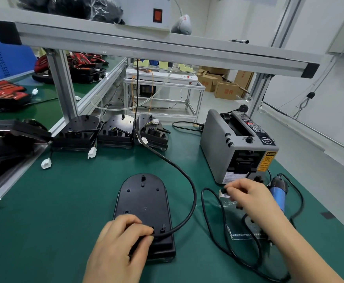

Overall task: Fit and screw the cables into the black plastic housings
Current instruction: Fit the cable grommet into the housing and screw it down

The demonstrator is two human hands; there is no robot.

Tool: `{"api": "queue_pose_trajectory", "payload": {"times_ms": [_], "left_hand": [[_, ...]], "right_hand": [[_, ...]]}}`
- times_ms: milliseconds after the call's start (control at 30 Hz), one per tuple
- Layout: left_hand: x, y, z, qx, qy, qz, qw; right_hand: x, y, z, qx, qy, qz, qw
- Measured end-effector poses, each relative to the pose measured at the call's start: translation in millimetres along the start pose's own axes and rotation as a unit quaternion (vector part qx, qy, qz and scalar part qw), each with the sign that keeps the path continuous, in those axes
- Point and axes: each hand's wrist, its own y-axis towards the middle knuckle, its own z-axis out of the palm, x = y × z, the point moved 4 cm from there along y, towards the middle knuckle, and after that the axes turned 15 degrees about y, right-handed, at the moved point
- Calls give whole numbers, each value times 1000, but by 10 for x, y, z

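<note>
**Cable pinned at the housing's near end**

Closest to the person, the left hand (122,242) rests on the near end of the black housing (144,199), its fingers curled down and clamped on the cable (189,184) where it meets the shell. The housing lies flat on the green desk (65,201), well in from any edge.

To my eye the shell is light, stiff and smooth, so it may skate under pressure and wants holding by its thick near end. The cable looks springy and arcs off toward the back, so it is best gripped right beside the entry point.

The right hand (248,195) pinches a small pale piece (225,194) in front of the tape dispenser (234,144). I cannot tell what the piece is.

A thin looped cord (218,231) and a blue-handled tool (277,197) crowd the right side, while the left of the desk has more open room.

Farther back, three more housings (114,129) stand in a row by the frame post (63,86).
</note>
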Motion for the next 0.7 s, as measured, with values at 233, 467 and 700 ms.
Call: {"api": "queue_pose_trajectory", "payload": {"times_ms": [233,467,700], "left_hand": [[-33,124,-90,52,12,2,999],[-228,338,-140,58,-30,57,996],[-183,291,-93,74,-98,-41,992]], "right_hand": [[418,-471,540,191,308,154,919],[630,-646,863,291,311,168,889],[539,-736,987,224,412,188,863]]}}
